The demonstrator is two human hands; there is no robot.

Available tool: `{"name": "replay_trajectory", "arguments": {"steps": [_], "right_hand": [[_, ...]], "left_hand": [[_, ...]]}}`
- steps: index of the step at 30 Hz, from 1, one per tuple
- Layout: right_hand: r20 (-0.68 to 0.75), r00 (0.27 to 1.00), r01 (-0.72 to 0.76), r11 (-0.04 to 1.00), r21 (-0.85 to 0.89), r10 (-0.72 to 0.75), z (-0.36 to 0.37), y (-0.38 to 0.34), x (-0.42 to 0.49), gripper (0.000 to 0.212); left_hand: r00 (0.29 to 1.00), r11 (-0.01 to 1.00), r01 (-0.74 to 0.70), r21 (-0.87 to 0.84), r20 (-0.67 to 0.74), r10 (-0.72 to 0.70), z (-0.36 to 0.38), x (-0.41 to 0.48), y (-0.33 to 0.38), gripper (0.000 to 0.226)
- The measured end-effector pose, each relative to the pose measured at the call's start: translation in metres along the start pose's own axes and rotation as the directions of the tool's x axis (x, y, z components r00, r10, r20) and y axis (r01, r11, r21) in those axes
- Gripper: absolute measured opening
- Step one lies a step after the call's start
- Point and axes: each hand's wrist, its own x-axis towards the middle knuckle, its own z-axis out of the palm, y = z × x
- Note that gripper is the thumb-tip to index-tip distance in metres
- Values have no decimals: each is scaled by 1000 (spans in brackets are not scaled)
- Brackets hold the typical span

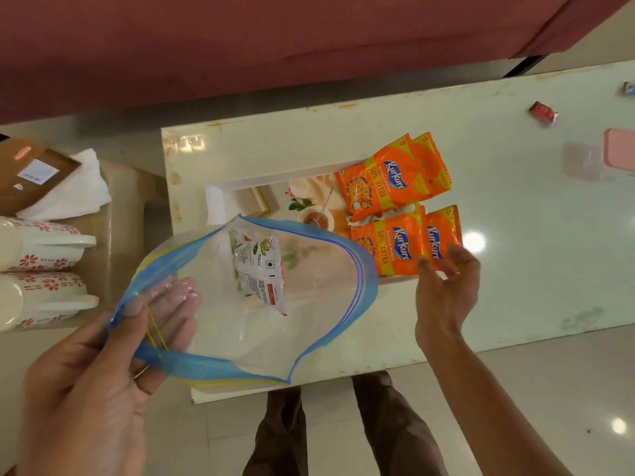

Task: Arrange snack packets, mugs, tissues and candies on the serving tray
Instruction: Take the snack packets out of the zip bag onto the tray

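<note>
Orange snack packets (pixel 391 187), four of them, lie in pairs at the right end of the serving tray (pixel 214 201) on the pale table (pixel 515 269). The step in hand looks like unloading snacks. The left hand (pixel 103 372) holds a clear zip bag (pixel 309 304) open over the tray, thumb outside and straight fingers inside pinching its rim. A white packet (pixel 261 269) remains inside. The right hand (pixel 446 290) hovers at the nearest orange packet, fingers loosely spread; whether they touch it is unclear. Next it probably must reach into the bag. The mugs (pixel 41 249) and tissues (pixel 82 187) wait off to the left, a candy (pixel 543 113) far right. The bag hides the tray's near part, and another candy is cut off.
</note>
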Motion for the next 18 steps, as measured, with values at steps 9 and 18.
{"name": "replay_trajectory", "arguments": {"steps": [9,18], "right_hand": [[503,552,647,722,245,-665,-40,-142,-75,16],[902,-418,775,-477,415,106,59,-116,-101,49]], "left_hand": [[993,998,-65,11,-102,66,13,-16,8,24],[993,991,-105,81,-38,109,20,-34,19,27]]}}
